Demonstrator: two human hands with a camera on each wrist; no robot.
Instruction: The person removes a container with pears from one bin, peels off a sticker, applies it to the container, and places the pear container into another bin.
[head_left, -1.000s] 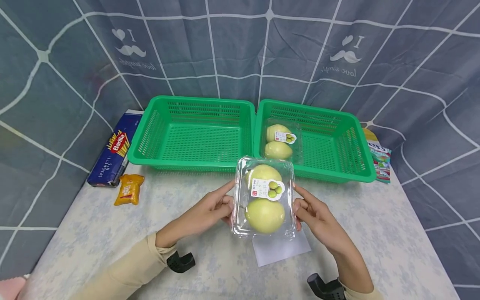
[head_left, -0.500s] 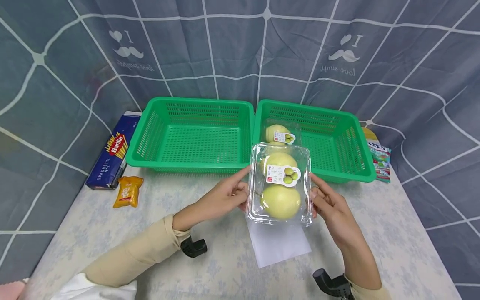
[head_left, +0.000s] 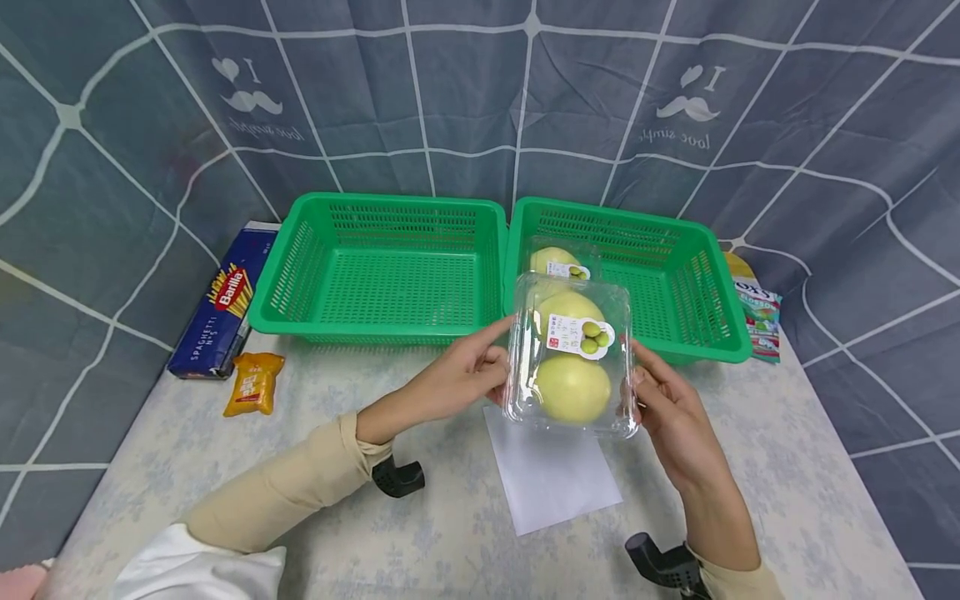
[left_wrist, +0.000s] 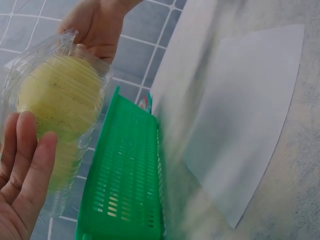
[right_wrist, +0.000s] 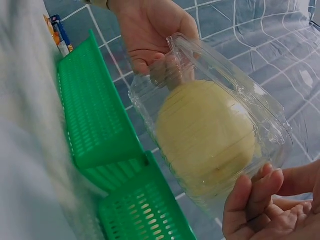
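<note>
A clear clamshell box (head_left: 572, 367) with two yellow-green fruits and a label is held off the table between both hands, just in front of the right green basket (head_left: 697, 283). My left hand (head_left: 468, 375) grips its left side. My right hand (head_left: 660, 400) grips its right side. The left wrist view shows the box (left_wrist: 55, 105) against my left hand (left_wrist: 22, 175), whose fingers lie along it. In the right wrist view the box (right_wrist: 210, 135) sits between both hands. A second, similar box (head_left: 557, 262) lies in the right basket.
The left green basket (head_left: 300, 258) is empty. A white paper sheet (head_left: 551, 475) lies on the table under the hands. A blue spaghetti box (head_left: 217, 304) and a yellow packet (head_left: 253, 383) sit at the left; a snack packet (head_left: 757, 321) sits right of the baskets.
Both hands have carried the box up, away from me and slightly right, from over the paper to the front edge of the right basket.
</note>
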